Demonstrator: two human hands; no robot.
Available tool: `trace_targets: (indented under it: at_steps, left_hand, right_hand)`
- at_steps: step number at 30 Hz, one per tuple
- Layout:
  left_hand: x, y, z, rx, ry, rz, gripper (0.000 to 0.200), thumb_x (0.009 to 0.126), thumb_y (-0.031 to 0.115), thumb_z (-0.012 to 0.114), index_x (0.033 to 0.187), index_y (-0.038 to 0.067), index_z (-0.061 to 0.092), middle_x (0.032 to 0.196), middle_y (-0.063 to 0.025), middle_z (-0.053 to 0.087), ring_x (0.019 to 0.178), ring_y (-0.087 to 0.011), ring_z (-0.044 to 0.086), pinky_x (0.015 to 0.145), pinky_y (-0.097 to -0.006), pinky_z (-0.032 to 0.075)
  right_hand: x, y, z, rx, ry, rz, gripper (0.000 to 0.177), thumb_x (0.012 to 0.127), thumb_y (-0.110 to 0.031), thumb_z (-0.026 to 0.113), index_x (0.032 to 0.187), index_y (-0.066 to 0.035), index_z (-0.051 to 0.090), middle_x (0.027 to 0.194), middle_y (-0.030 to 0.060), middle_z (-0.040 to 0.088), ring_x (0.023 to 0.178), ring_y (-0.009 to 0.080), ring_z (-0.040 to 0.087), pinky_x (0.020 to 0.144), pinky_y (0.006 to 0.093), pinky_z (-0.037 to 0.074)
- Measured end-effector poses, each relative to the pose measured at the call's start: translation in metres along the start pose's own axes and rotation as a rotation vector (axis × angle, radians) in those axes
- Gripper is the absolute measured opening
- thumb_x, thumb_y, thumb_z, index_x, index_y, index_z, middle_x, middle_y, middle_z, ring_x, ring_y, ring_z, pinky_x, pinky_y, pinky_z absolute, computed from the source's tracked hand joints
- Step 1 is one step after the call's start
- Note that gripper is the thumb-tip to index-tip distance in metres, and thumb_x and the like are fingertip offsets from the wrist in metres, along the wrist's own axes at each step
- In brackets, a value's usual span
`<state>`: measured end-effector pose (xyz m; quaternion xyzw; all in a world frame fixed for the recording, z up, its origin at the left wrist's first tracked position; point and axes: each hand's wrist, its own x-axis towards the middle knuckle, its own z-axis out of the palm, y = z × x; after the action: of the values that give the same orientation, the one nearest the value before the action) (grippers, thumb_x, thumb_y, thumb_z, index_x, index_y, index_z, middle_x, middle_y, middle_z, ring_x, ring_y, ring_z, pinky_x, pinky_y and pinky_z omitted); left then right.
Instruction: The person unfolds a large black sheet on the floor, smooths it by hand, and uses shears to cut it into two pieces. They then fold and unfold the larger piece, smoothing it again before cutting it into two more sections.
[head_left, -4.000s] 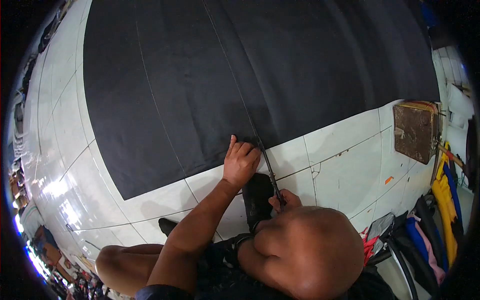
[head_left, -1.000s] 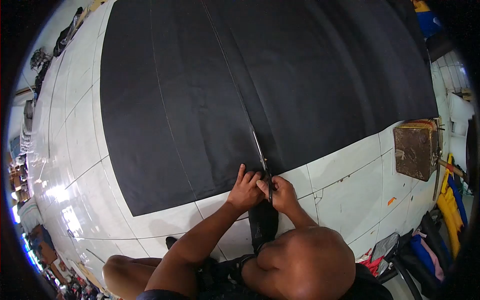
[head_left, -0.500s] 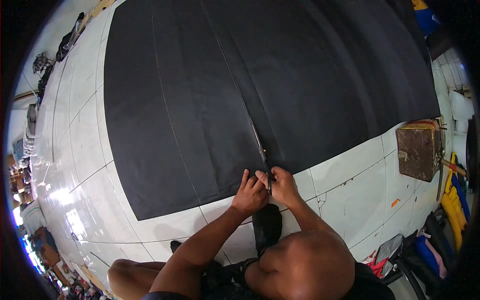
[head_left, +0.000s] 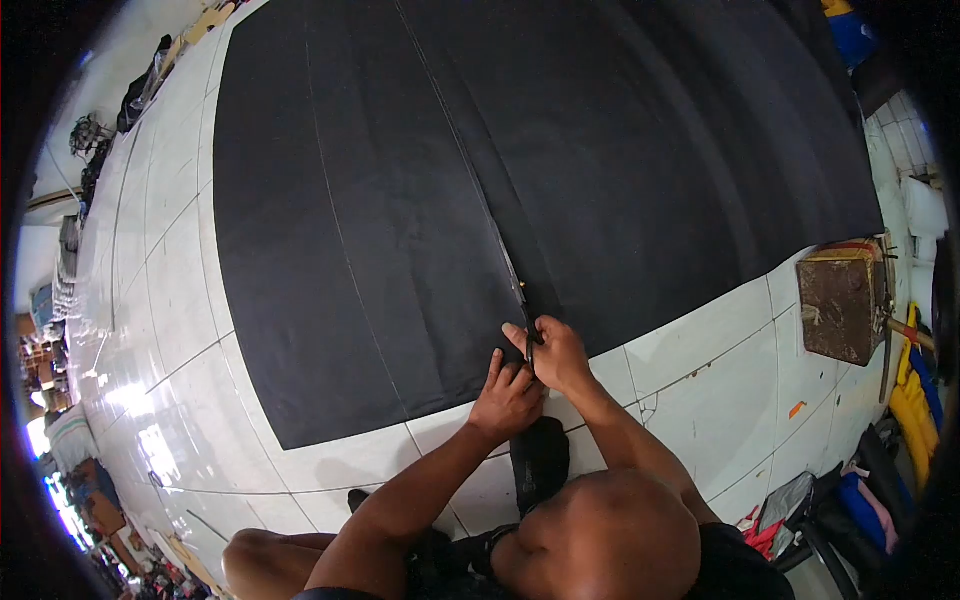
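Note:
A large sheet of black fabric (head_left: 330, 250) lies spread on the floor, with thin pale lines running along it. My right hand (head_left: 558, 358) is closed round the handles of a pair of scissors (head_left: 520, 290) at the sheet's near edge. Their long blades point away from me, along one pale line; whether they are parted is hard to see. Just left of the handles, my left hand (head_left: 507, 400) grips the near edge of the fabric, index finger stretched forward and thumb hidden.
White floor tiles (head_left: 690, 420) show around the sheet. A worn brown box (head_left: 842, 310) stands by its right corner, with a wooden-handled tool (head_left: 908, 332) beside it. Yellow cloth (head_left: 910, 400) and a heap of dark items lie at right. My black-covered foot (head_left: 540, 460) is just below my hands.
My right hand and the scissors have moved slightly forward along the pale line. My left hand has shifted a little right and nearer to me. The whole view has tilted slightly.

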<state>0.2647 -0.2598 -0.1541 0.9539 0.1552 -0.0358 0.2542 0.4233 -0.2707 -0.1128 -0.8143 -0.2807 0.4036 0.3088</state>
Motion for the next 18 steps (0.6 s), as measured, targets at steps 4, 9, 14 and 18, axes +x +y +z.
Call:
trace_targets:
  at_steps: [4,9,14,18]
  left_hand:
    - [0.001,0.002,-0.002,0.02,0.163,0.027,0.043,0.084,0.028,0.068,0.124,0.014,0.062,0.125,-0.01,0.049,0.121,-0.0296,0.048,0.115,-0.0622,0.026]
    - [0.001,0.002,-0.001,0.02,0.11,0.017,0.053,0.083,0.028,0.069,0.132,0.015,0.058,0.126,-0.01,0.048,0.123,-0.0294,0.047,0.116,-0.0615,0.024]
    - [0.001,0.001,-0.001,0.012,0.102,0.009,0.058,0.085,0.029,0.07,0.138,0.017,0.052,0.128,-0.0115,0.047,0.125,-0.0309,0.045,0.117,-0.0627,0.021]
    - [0.002,0.001,-0.001,-0.002,0.048,0.0,0.06,0.086,0.029,0.069,0.142,0.018,0.049,0.126,-0.0121,0.047,0.125,-0.0317,0.046,0.118,-0.063,0.019]
  right_hand:
    - [0.01,-0.004,0.001,-0.051,-0.04,-0.007,0.064,0.085,-0.066,0.065,0.076,-0.003,0.059,0.066,0.0116,0.058,0.062,0.023,0.058,0.061,0.0392,0.046]
    - [0.024,-0.012,0.0,-0.025,-0.066,0.0,0.067,0.084,-0.068,0.064,0.078,-0.001,0.06,0.067,0.012,0.057,0.063,0.0228,0.058,0.061,0.0388,0.046]
    - [0.037,-0.022,0.004,-0.009,-0.002,-0.009,0.063,0.084,-0.061,0.069,0.065,-0.004,0.052,0.059,0.0096,0.053,0.057,0.0216,0.052,0.058,0.037,0.044]
    - [0.052,-0.027,0.005,-0.022,0.017,-0.026,0.064,0.083,-0.062,0.07,0.064,-0.004,0.052,0.057,0.0087,0.051,0.055,0.0204,0.05,0.057,0.036,0.043]
